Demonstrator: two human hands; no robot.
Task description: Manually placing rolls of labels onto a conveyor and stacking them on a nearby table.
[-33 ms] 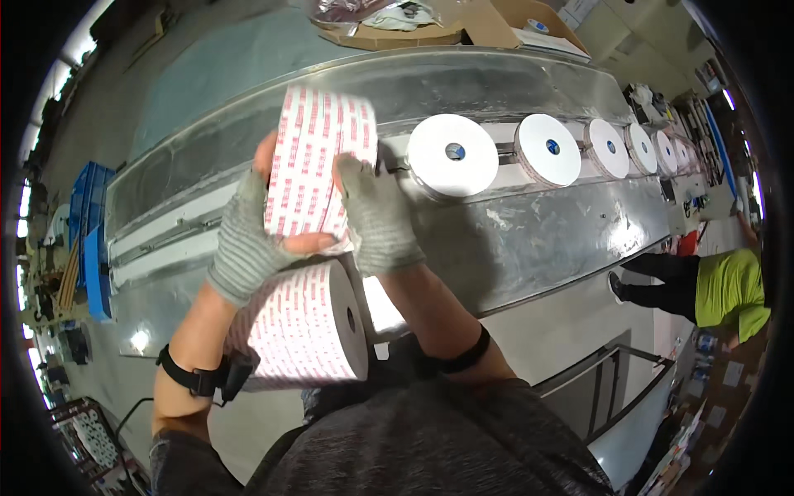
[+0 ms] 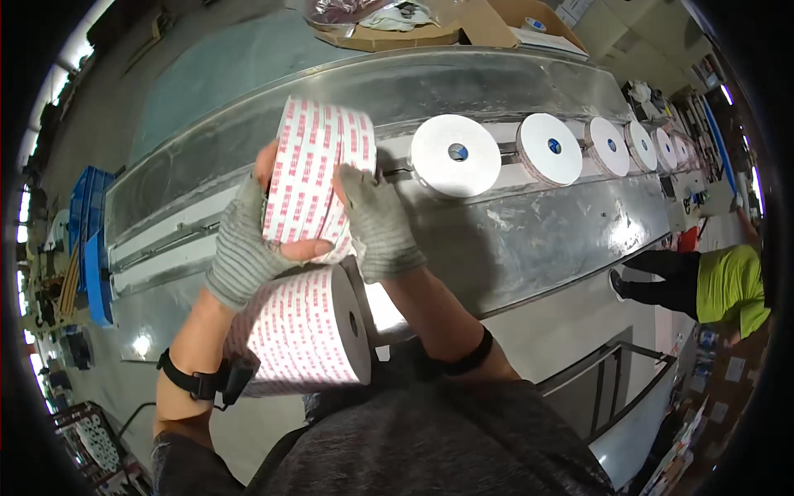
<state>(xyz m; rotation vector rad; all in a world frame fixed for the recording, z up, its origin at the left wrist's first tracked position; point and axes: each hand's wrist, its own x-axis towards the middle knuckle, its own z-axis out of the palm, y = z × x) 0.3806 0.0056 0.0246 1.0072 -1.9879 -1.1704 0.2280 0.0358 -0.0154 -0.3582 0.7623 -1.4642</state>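
A roll of white tape with red print (image 2: 318, 157) is lifted over the metal table, held between both hands. My left hand (image 2: 248, 248), in a grey fingerless glove, grips its left side, thumb across the lower edge. My right hand (image 2: 372, 223), gloved alike, is closed on the right side with its thumb pressed on the printed face. Close to my body, under my forearms, lies a wider stack of the same printed tape (image 2: 294, 331), its pale end and core hole facing right. A flap of the tape hangs near my right palm.
Several white tape rolls (image 2: 456, 155) stand in a row along the table's central channel, toward the right. Past the metal table (image 2: 571, 211) are a cardboard box (image 2: 533, 25) and blue crates (image 2: 89, 207). A person in a bright green shirt (image 2: 728, 285) is at the right.
The held roll has sunk slightly toward me, its top edge lower than before. Both hands keep their grip.
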